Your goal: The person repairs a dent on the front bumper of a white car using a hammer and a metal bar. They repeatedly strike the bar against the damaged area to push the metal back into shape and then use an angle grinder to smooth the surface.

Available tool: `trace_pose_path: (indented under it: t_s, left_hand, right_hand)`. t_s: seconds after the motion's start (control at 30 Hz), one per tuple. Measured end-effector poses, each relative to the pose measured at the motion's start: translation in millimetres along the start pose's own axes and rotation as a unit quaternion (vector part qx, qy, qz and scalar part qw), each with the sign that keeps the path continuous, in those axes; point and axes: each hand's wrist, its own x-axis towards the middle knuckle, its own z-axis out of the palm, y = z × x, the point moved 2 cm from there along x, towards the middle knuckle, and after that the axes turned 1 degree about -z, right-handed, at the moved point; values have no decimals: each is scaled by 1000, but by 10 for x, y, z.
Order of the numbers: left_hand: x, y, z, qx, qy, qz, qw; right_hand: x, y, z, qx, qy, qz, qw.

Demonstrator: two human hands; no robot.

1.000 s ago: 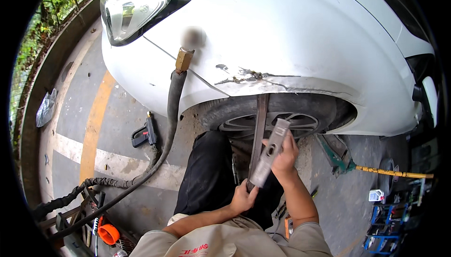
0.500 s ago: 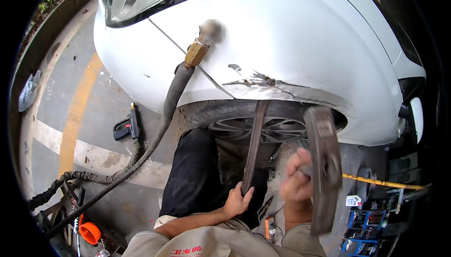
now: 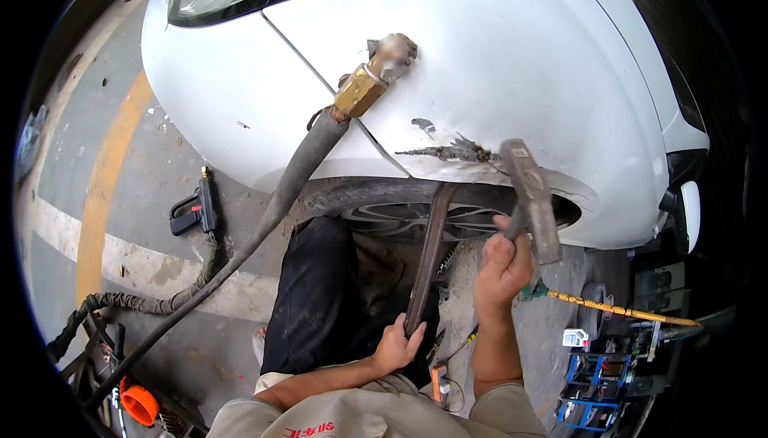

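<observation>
My left hand [image 3: 398,345] is closed around the lower end of a long rusty metal bar [image 3: 428,254]. The bar's upper end reaches up under the edge of the white car fender [image 3: 512,54], above the wheel [image 3: 384,214], where its tip is hidden. My right hand [image 3: 502,274] grips the short handle of a hammer [image 3: 534,206]. The hammer's block-shaped head is raised in front of the wheel arch, at the right end of a scraped, creased dent [image 3: 460,150]. I cannot tell whether the head touches the panel.
A thick grey cable [image 3: 296,166] with a brass-coloured connector [image 3: 360,90] hangs across the fender's left side. On the floor lie a black spray gun [image 3: 194,208] and an orange funnel-like piece [image 3: 139,404]. A yellow rod [image 3: 624,310] and blue racks [image 3: 588,414] are at right.
My right hand has moved the hammer up and away from me, closer to the fender. My left hand still holds the bar under the arch. The whole view has shifted slightly.
</observation>
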Motion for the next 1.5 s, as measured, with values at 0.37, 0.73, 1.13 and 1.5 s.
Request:
trace_pose_path:
  t_s: [0.37,0.73,1.13,1.5]
  left_hand:
    - [-11,35,-20,11,-5,19,1000]
    - [10,56,4,-41,-19,-28,999]
    - [21,48,-13,-11,-5,4,1000]
    - [6,2,-30,28,0,19,999]
  right_hand:
    - [-68,-33,-46,-40,30,-22,999]
    - [-44,-188,-60,-39,-23,-23,999]
    - [-21,-138,-68,-32,48,-70,996]
    - [-53,-156,-50,-29,42,-104,993]
